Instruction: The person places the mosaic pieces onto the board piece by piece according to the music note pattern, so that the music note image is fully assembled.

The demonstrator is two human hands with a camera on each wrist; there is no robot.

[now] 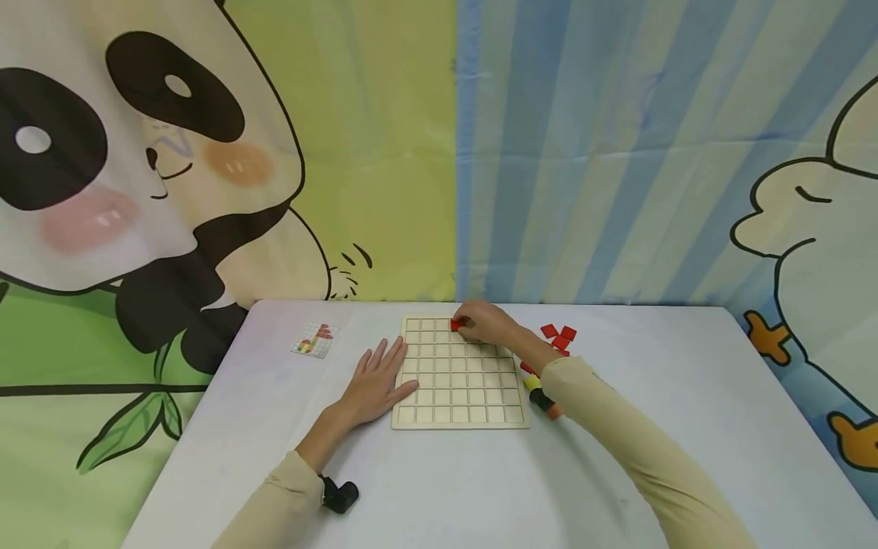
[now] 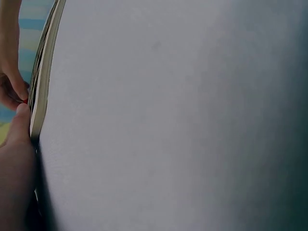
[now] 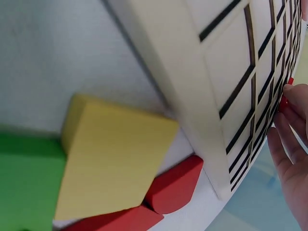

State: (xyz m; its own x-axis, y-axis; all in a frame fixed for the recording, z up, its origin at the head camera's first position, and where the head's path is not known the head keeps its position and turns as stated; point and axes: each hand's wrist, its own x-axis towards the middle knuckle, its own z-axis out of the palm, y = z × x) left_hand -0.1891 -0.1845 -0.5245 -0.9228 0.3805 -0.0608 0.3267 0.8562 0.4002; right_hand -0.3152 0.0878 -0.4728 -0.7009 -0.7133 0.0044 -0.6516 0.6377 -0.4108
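Observation:
A pale wooden board [image 1: 453, 415] with a grid of square cells lies on the white table. Between thumb and fingers, my right hand [image 1: 488, 323] pinches a small red square tile [image 1: 456, 325] at the board's far row. That tile [image 3: 284, 101] also shows in the right wrist view, right at the grid surface. My left hand [image 1: 376, 383] rests spread along the left edge of the board, its thumb reaching over the rim. In the left wrist view the left thumb [image 2: 18, 127] touches the board's edge.
Several loose red tiles [image 1: 561, 337] lie right of the board, partly behind the right forearm. Beside them are a yellow block [image 3: 113, 159] and a green block [image 3: 29, 183]. A card with a coloured grid pattern [image 1: 315, 340] lies at the far left. A printed curtain [image 1: 384, 152] hangs behind the table.

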